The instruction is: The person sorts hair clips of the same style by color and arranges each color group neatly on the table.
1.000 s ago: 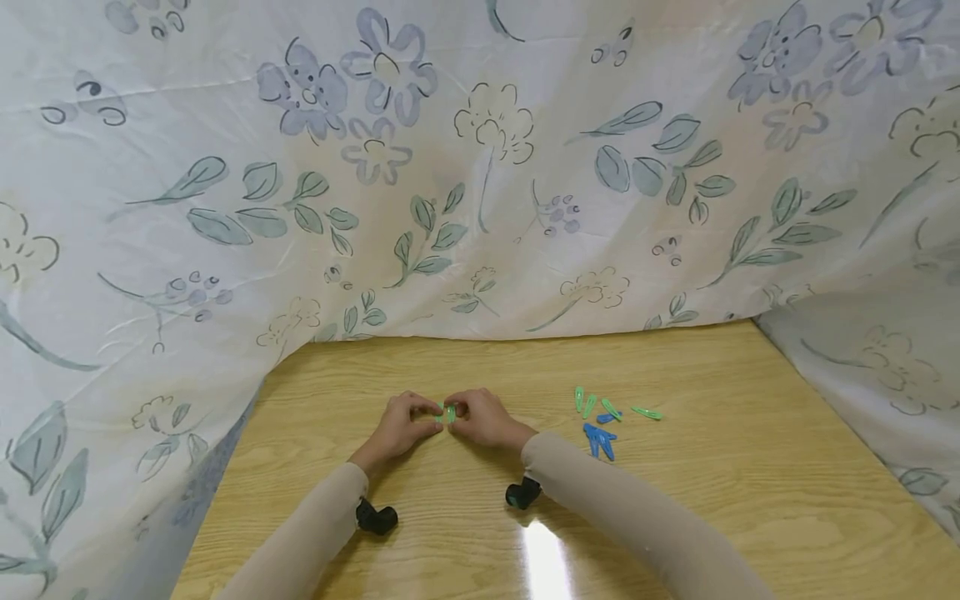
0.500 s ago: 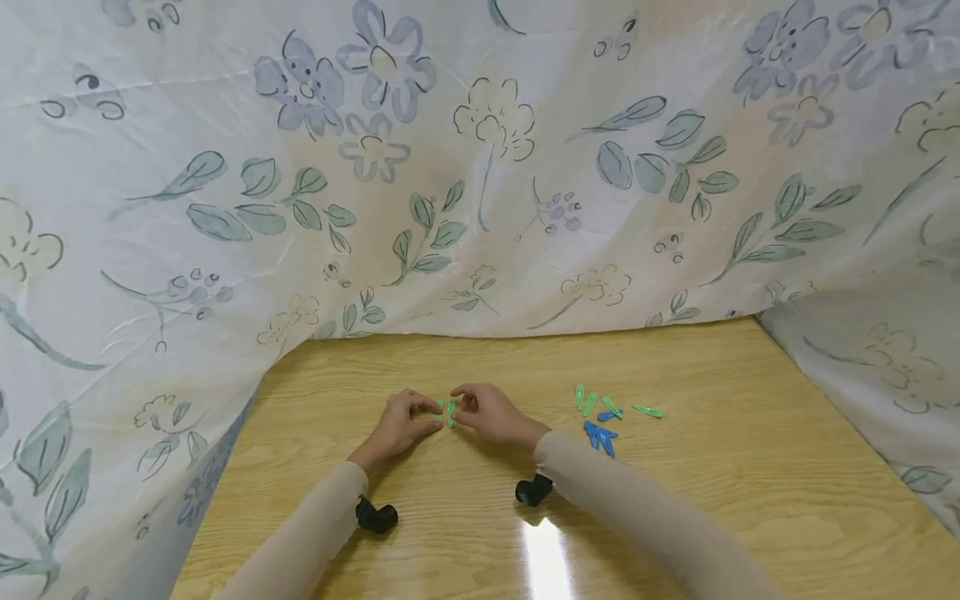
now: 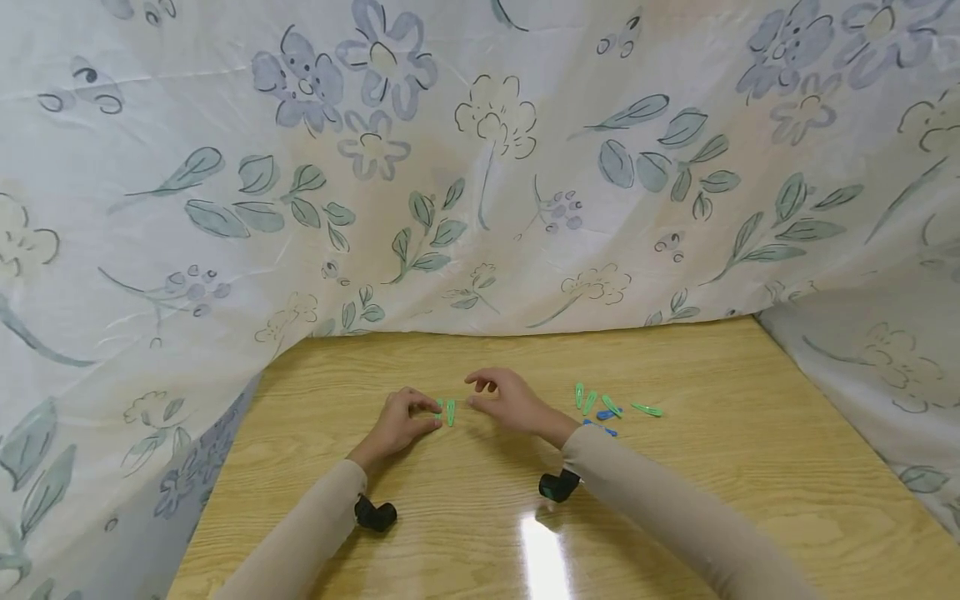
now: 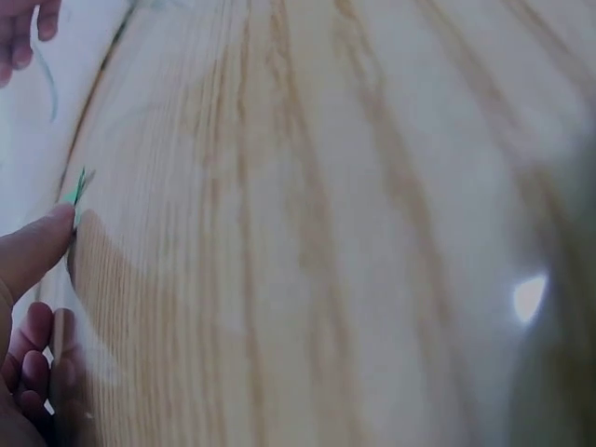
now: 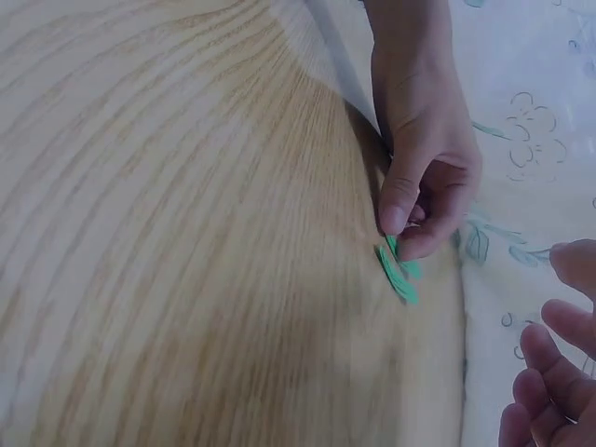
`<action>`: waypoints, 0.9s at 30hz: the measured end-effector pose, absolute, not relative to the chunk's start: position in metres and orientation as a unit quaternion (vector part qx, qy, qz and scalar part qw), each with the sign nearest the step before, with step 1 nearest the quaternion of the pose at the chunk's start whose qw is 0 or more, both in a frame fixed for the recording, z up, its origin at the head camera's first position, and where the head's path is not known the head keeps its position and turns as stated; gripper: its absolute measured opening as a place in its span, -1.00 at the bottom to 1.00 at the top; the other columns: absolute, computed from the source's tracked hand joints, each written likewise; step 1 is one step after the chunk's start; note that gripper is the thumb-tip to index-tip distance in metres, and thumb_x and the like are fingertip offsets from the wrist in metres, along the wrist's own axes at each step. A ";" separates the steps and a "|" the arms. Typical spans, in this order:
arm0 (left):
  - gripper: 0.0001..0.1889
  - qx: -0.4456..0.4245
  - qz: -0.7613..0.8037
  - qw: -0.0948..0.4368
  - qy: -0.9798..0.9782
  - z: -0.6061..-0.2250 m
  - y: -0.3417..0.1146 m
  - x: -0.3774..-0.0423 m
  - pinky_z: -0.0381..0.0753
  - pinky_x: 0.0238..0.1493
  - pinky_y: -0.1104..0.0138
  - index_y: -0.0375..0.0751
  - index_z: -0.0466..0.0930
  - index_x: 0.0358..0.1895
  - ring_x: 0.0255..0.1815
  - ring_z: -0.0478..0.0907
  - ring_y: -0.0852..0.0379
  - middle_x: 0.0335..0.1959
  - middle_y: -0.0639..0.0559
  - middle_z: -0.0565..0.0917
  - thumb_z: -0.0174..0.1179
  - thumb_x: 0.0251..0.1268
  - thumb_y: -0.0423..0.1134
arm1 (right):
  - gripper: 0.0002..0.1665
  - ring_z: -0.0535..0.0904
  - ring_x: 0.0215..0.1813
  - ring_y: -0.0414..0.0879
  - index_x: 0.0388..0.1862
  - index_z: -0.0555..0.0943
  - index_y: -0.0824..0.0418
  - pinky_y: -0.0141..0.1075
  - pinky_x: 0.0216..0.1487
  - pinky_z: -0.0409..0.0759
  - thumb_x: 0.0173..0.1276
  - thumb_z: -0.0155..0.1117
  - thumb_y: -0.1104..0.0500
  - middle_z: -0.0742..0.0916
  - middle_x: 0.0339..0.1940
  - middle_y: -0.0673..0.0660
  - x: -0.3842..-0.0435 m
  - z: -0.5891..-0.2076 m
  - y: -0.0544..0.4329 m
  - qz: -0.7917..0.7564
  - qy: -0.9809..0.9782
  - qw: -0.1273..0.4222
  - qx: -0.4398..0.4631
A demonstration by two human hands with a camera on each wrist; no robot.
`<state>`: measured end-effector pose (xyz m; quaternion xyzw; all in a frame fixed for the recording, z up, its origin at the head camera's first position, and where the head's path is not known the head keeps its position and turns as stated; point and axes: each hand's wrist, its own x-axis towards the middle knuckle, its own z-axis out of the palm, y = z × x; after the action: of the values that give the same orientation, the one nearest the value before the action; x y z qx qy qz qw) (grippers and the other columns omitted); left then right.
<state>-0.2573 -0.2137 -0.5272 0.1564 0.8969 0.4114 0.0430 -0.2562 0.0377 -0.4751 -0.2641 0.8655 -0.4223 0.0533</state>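
My left hand (image 3: 397, 423) pinches a green snap hair clip (image 3: 438, 407) between thumb and index finger, low against the wooden table. Just to its right, a second green hair clip (image 3: 451, 412) lies lengthwise, nearly parallel and apart from the fingers. In the right wrist view that second clip (image 5: 396, 277) sits beside the left fingertips, which partly cover the held one. My right hand (image 3: 510, 402) hovers to the right of the pair, fingers loosely bent and apart, holding nothing. The left wrist view catches only a tip of green clip (image 4: 73, 196) by the thumb.
Several green hair clips (image 3: 590, 403) lie spread on the right of the table (image 3: 720, 483). Blue hair clips (image 3: 602, 428) lie close in front of them, partly hidden by the right arm. A floral cloth (image 3: 480, 250) hangs along the back and sides.
My right hand has let go of the second green hair clip and drawn away to the right and up. The left hand stays in place. The right forearm now covers part of the blue clips.
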 end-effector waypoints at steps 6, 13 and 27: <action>-0.86 0.166 0.414 0.045 0.894 -0.527 -0.216 -0.259 0.32 0.04 0.18 -0.11 0.80 -0.16 0.12 0.40 -0.08 -0.04 -0.08 0.63 0.41 0.27 -0.19 | -0.57 0.56 0.06 0.05 0.25 0.59 0.29 -0.08 0.08 0.56 0.48 0.28 0.14 0.72 0.01 0.26 -0.253 -0.468 0.042 -0.417 0.868 0.042 -0.267; -0.87 0.167 0.412 0.041 0.895 -0.527 -0.216 -0.258 0.33 0.11 0.13 -0.13 0.80 -0.15 0.09 0.43 -0.06 -0.05 -0.09 0.65 0.40 0.27 -0.25 | -0.58 0.56 0.07 0.06 0.25 0.60 0.23 -0.07 0.10 0.55 0.47 0.29 0.15 0.71 0.06 0.30 -0.253 -0.467 0.047 -0.416 0.872 0.044 -0.255; -0.89 0.155 0.417 0.034 0.895 -0.529 -0.214 -0.255 0.35 0.15 0.09 -0.09 0.80 -0.16 0.19 0.36 -0.12 -0.01 -0.09 0.63 0.41 0.27 -0.26 | -0.56 0.55 0.07 0.07 0.29 0.58 0.23 -0.12 0.01 0.54 0.50 0.25 0.12 0.69 0.07 0.30 -0.250 -0.453 0.077 -0.419 0.873 0.021 -0.250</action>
<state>-0.2555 -0.2144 -0.5285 0.1549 0.8951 0.4166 0.0345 -0.2498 0.0772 -0.4531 -0.2496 0.8729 -0.4187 0.0209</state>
